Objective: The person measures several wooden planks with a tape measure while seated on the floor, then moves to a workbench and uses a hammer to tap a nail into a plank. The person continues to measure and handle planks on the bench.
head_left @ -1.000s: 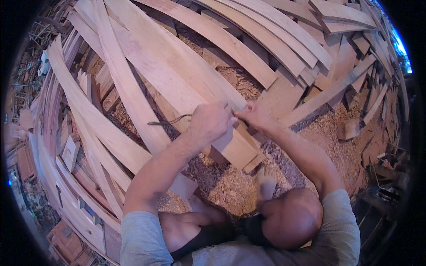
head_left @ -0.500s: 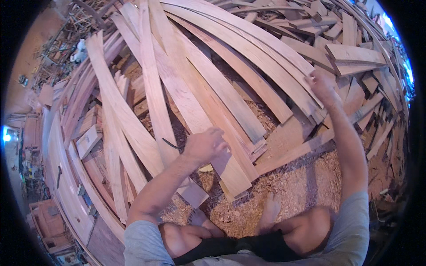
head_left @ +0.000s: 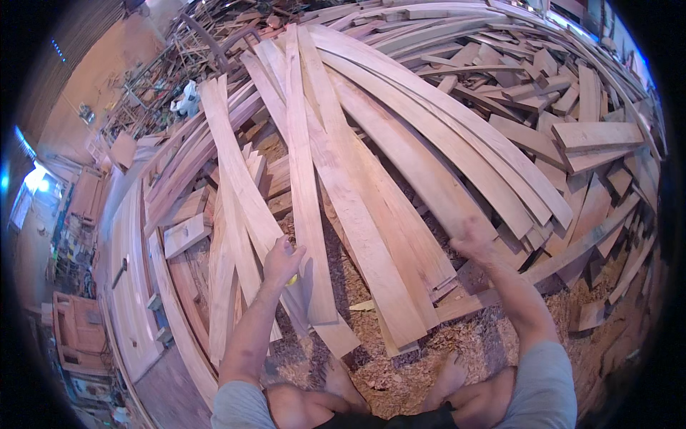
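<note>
Long, pale wooden planks (head_left: pixel 371 250) fan out in front of me, several overlapping. My right hand (head_left: pixel 474 243) is closed at the near end of a wide plank (head_left: pixel 411 154), thumb on top; its fingers are slightly blurred. My left hand (head_left: pixel 283 262) is a loose fist above a narrow plank (head_left: pixel 305 171) on the left. A small yellow thing (head_left: pixel 291 279) shows beneath that fist; I cannot make out what it is.
Short offcuts (head_left: pixel 593 136) are heaped at the right. Wood shavings (head_left: pixel 400 379) cover the ground around my bare feet. At the left, a hammer-like tool (head_left: pixel 120 272) lies on a broad board (head_left: pixel 132 300), near a wooden cabinet frame (head_left: pixel 84 332).
My right hand has come down and inward from the long right-hand planks to the wide plank. That plank now lies against its right neighbour. My left hand has moved left, and the view has shifted.
</note>
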`<state>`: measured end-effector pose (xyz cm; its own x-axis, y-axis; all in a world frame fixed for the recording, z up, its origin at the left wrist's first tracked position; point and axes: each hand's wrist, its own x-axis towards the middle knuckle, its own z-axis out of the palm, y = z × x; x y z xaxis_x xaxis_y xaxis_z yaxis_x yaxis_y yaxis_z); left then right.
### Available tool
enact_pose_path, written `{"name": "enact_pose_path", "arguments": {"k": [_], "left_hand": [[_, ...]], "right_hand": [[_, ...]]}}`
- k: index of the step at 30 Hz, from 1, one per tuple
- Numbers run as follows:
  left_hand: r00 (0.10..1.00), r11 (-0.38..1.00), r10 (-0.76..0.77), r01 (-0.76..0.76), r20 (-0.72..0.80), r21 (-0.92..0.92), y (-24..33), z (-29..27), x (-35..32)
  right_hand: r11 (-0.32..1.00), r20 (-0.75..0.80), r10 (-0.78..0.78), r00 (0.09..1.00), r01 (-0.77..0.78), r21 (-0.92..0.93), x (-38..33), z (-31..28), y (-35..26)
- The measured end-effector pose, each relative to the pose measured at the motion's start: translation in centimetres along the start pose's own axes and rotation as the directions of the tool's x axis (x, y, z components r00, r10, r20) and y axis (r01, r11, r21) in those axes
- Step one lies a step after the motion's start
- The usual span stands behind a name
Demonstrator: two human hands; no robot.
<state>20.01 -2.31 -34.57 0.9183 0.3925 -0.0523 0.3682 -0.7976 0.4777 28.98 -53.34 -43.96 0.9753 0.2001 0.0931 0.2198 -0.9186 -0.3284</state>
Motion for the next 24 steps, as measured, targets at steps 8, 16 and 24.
{"name": "enact_pose_path", "arguments": {"k": [8, 16, 24], "left_hand": [[0.981, 0.948, 0.006, 0.057, 0.194, -0.314, -1.7, 2.2, 2.6], [0.891, 0.719, -0.014, 0.325, 0.454, -0.615, 0.9, 2.6, 3.8], [0.804, 0.862, 0.149, 0.18, 0.576, -0.474, 6.3, 3.2, 0.1]], "right_hand": [[0.882, 0.183, 0.179, 0.967, -0.239, 0.405, -1.7, -4.4, -2.4], [0.843, 0.128, -0.306, 0.943, 0.206, 0.496, -4.1, -2.1, -15.6], [0.206, 0.677, -0.179, 0.714, -0.646, 0.735, -3.6, -1.6, -20.7]]}}
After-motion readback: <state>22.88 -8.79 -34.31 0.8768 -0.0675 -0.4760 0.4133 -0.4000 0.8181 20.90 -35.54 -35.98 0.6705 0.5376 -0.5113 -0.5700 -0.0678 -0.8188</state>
